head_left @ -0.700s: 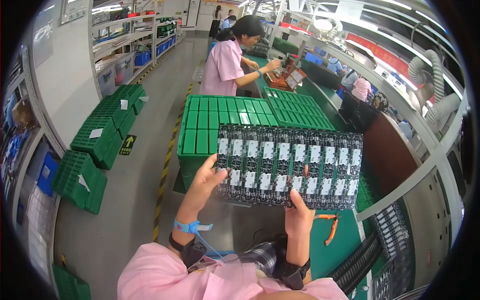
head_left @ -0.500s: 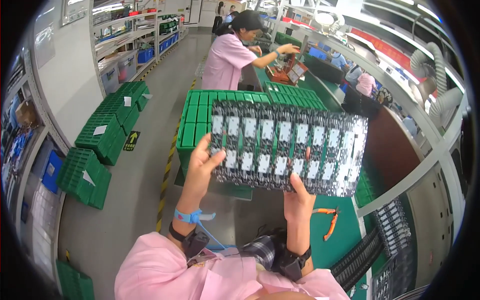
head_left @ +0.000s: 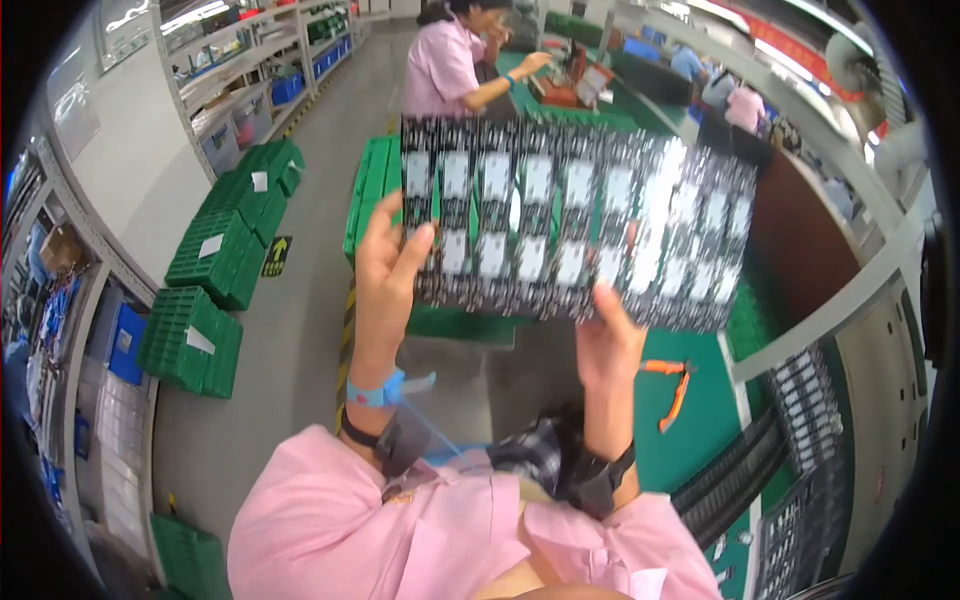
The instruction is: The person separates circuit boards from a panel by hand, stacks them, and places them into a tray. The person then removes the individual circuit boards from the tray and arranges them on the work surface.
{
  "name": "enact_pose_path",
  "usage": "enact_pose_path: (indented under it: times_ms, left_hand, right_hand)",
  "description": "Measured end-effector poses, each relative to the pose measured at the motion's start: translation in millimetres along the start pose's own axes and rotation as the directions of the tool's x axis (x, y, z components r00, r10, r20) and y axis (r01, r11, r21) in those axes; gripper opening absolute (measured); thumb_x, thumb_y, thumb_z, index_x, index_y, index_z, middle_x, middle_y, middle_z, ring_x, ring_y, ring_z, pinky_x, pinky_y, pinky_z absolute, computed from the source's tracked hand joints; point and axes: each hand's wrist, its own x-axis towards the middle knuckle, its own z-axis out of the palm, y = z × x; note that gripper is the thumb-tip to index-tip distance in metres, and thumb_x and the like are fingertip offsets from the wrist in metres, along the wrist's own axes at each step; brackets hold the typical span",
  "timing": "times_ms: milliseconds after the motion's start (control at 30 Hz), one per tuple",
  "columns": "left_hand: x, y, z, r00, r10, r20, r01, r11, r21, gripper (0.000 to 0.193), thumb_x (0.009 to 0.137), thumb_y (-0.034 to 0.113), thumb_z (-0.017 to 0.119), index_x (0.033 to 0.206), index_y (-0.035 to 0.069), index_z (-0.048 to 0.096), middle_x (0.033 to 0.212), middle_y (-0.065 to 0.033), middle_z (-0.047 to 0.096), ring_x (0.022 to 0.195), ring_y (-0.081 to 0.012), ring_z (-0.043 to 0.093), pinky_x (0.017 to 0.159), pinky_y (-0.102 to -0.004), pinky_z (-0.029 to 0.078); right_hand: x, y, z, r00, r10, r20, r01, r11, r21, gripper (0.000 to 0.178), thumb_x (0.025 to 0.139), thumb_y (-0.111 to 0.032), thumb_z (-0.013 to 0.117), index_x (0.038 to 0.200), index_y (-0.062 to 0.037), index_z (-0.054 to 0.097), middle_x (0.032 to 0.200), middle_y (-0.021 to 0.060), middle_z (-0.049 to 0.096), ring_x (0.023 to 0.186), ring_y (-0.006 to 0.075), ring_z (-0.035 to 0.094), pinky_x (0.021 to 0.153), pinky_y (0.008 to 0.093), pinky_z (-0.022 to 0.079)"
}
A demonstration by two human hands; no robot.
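Observation:
A wide dark circuit board panel (head_left: 578, 186), with two rows of pale rectangular pads and narrow slots between the units, is held up in front of me. My left hand (head_left: 388, 255) grips its left edge, thumb on the near face. My right hand (head_left: 610, 340) holds the lower edge right of the middle, thumb on the face. Fingers behind the panel are mostly hidden. Glare washes out part of its right half. Orange-handled pliers (head_left: 679, 396) lie on the green bench top (head_left: 655, 470) to the right of my right hand.
Behind the panel stands a green crate (head_left: 372, 190). More green crates (head_left: 215, 262) are stacked along the left aisle, beside shelving (head_left: 145, 410). Black ribbed strips (head_left: 735, 465) and more boards (head_left: 808, 405) lie at right. A co-worker in pink (head_left: 440, 65) sits at the bench ahead.
Both hands have raised the panel in the view, its right end now dipping a little lower. My view has shifted, so the crates and pliers appear slightly farther right. The co-worker's arms have moved.

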Motion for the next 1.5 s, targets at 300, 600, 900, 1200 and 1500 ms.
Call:
enact_pose_path:
  times_ms: [300,600,900,1200,1500]
  left_hand:
    - [2.4,-2.8,38.7,0.985,-0.004,0.171,-0.007,0.998,0.064,0.037,0.081,-0.001,0.047,0.116,-0.004,0.034,0.095,-0.0112,0.055,0.084,-0.01,0.052,0.073,-0.0214,0.042]
    - [1.1,-30.5,59.8,0.982,-0.056,0.179,0.05,0.998,0.04,0.039,0.081,0.0,0.047,0.117,-0.004,0.032,0.098,-0.0118,0.055,0.086,-0.0108,0.052,0.075,-0.0218,0.042]
    - [-3.5,-59.7,48.2,0.987,-0.112,0.115,0.082,0.969,0.233,0.036,0.084,0.007,0.045,0.117,-0.004,0.034,0.096,-0.0119,0.056,0.087,-0.0108,0.051,0.079,-0.0236,0.039]
    - [-3.6,-65.6,32.1,0.995,-0.094,0.042,0.072,0.926,0.37,0.036,0.088,0.014,0.032,0.12,-0.003,0.03,0.08,-0.0114,0.061,0.084,-0.0138,0.055,0.081,-0.0255,0.037]
    - [-2.5,-86.0,31.3,0.986,0.0,-0.168,0.084,0.865,0.494,0.043,0.085,0.006,0.028,0.125,-0.002,0.015,0.1,-0.0194,0.056,0.095,-0.0207,0.053,0.086,-0.0278,0.033]
  right_hand:
    - [4.2,-23.2,-28.9,0.99,-0.138,-0.019,0.138,0.99,0.012,0.058,0.077,-0.001,0.049,0.129,-0.0109,0.025,0.119,0.0089,0.041,0.105,0.0186,0.045,0.087,0.0362,0.038]
    - [4.2,-21.5,-57.6,0.991,-0.126,-0.035,0.128,0.991,0.045,0.059,0.078,-0.002,0.047,0.13,-0.0123,0.023,0.122,0.0083,0.038,0.108,0.0188,0.042,0.089,0.0355,0.036]
    - [8.5,-11.6,-98.7,0.998,-0.061,-0.036,0.062,0.998,0.034,0.057,0.078,-0.002,0.049,0.129,-0.013,0.025,0.122,0.0062,0.039,0.108,0.0173,0.042,0.089,0.0352,0.035]
    - [-0.8,-13.8,-140.0,0.991,-0.035,-0.128,0.043,0.997,0.061,0.056,0.079,-0.002,0.049,0.129,-0.0127,0.027,0.118,0.0077,0.044,0.103,0.0162,0.046,0.085,0.0339,0.038]
    - [0.2,-13.5,-164.4,0.98,-0.001,-0.2,0.013,0.998,0.06,0.052,0.08,-0.003,0.047,0.128,-0.0127,0.028,0.121,0.0085,0.042,0.104,0.0174,0.046,0.083,0.0363,0.04]
